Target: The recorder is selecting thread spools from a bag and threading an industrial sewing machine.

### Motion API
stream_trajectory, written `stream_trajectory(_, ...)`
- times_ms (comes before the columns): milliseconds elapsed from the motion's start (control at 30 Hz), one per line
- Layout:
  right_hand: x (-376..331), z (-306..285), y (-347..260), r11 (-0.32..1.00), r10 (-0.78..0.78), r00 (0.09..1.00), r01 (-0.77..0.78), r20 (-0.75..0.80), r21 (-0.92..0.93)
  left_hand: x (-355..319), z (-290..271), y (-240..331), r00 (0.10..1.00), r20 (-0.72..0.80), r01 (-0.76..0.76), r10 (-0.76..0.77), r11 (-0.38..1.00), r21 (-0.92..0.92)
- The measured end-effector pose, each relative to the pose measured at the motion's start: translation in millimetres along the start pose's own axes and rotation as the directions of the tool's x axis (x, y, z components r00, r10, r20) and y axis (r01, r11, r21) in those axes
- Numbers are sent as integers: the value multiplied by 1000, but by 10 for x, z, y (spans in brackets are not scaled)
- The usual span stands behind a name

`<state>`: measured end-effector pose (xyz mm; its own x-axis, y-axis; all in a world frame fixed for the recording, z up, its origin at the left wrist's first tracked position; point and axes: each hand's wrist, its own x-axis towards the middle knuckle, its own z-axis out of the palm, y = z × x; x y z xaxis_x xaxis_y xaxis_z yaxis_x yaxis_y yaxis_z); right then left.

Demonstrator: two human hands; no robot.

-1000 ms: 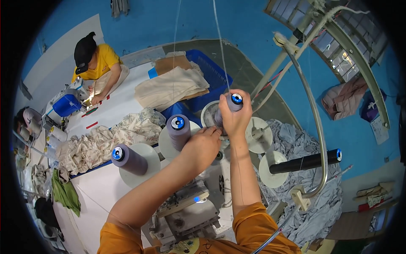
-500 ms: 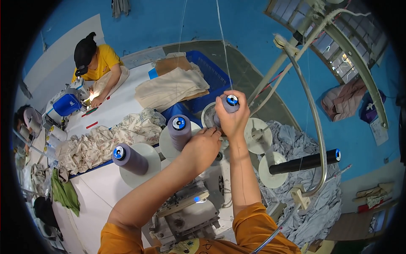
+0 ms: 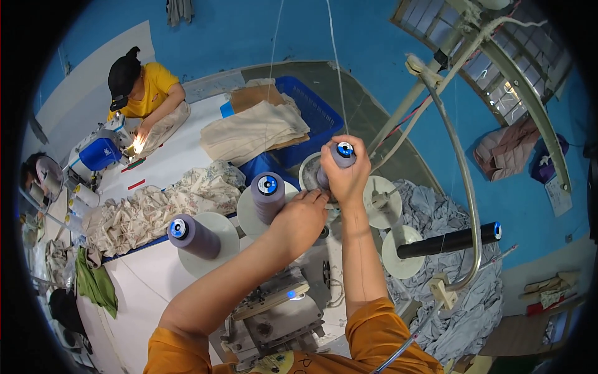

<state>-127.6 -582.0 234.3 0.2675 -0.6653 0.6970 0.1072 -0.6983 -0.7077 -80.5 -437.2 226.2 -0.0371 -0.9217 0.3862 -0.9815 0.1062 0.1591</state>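
Note:
My right hand (image 3: 349,184) is wrapped round a grey-purple thread cone (image 3: 340,156) with a blue-and-white top, above a round spool plate (image 3: 308,171). Beside the foot of that cone, my left hand (image 3: 305,215) has its fingers bent and close together at the plate; what they grip is hidden. Two more grey-purple cones stand on white discs to the left, one (image 3: 268,199) right behind my left hand and another (image 3: 199,240) farther left. Below my forearms is a sewing machine (image 3: 274,318) with a small blue light.
At right, a black thread tube (image 3: 448,240) leans out from a white disc (image 3: 398,252), near a bent metal rod (image 3: 464,174). Grey fabric (image 3: 458,299) is heaped below. Floral fabric (image 3: 180,199) and a blue crate (image 3: 311,106) lie beyond; a co-worker (image 3: 149,87) sews at far left.
Both hands stay at the same cone and plate, with only a slight shift of the whole view. The co-worker's arm and cloth have moved a little at the other machine.

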Motion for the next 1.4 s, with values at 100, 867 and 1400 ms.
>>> stream_trajectory(100,-10,-2,11,1000,13,1000,-13,-7,28,4,-17,6,1000,-14,6,-7,1000,-23)
stream_trajectory(867,42,-120,50,957,45,981,-96,187,272,9,-15,15,1000,23,-3,3,1000,0)
stream_trajectory(1400,117,-183,124,908,89,916,-236,392,347,-9,-41,9,1000,-2,14,-14,997,-69)
